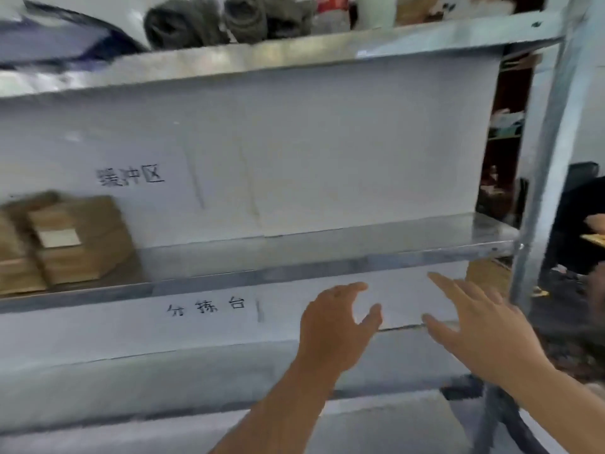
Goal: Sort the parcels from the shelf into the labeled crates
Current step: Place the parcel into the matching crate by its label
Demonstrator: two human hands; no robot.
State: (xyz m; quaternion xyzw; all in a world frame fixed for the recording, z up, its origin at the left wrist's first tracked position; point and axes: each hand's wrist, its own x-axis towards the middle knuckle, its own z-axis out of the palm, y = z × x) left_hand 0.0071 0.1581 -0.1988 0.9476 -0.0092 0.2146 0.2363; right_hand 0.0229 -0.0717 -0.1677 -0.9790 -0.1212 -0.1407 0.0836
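A single head-worn view looks forward and slightly down at a metal shelf [262, 267] from close range, tilted so the shelf edges slope down toward the left. The left hand [334, 326] and right hand [484, 335] reach in from the bottom edge, so the camera sits above and behind the fingers [357, 286]. Beyond the fingertips lies the white back panel [294, 152]; up and left of them sit cardboard parcels [78, 237]. The picture is motion-blurred.

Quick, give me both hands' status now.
Left hand: open, fingers loosely spread, holding nothing.
Right hand: open, fingers straight, holding nothing.
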